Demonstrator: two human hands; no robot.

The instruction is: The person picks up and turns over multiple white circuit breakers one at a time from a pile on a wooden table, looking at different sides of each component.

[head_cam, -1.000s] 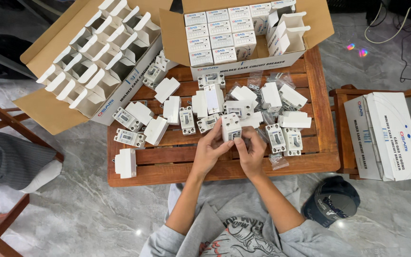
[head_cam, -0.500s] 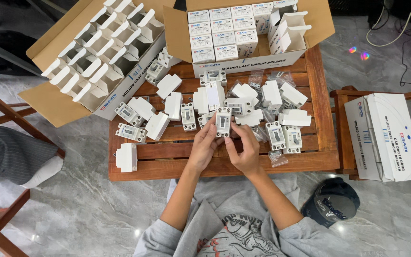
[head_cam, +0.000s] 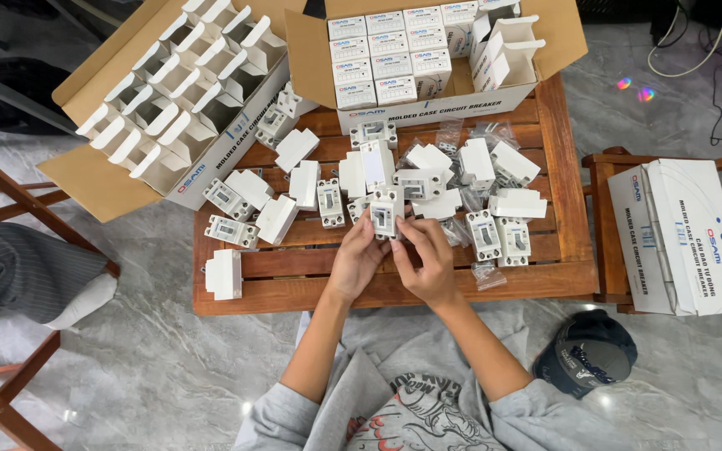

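Both hands meet over the middle of the table: left hand (head_cam: 356, 260) and right hand (head_cam: 424, 260) together grip one small white circuit breaker (head_cam: 385, 212), fingers closed on its lower edge and sides, unit held upright just above the slats, face toward the camera. Table (head_cam: 311, 288) is low, wooden, slatted. Around the held unit lie many loose white breakers, some face up, some on their sides; two sit just right of the hands (head_cam: 499, 236), several more left of them (head_cam: 231, 230), one stands alone near the table's left front edge (head_cam: 225, 274). Clear plastic bags (head_cam: 488, 273) lie scattered among the units on the right side. Far edge of the table carries an open cardboard box (head_cam: 394, 108) partly packed with small white cartons in rows. Another open cardboard box (head_cam: 110, 179) hangs off the far left corner, filled with empty folded white cartons. On a wooden chair to the right rests a closed white box (head_cam: 683, 238). Dark cap (head_cam: 587, 355) lies on the marble floor (head_cam: 169, 367) near the person's right elbow. Grey sleeves cover both upper arms.
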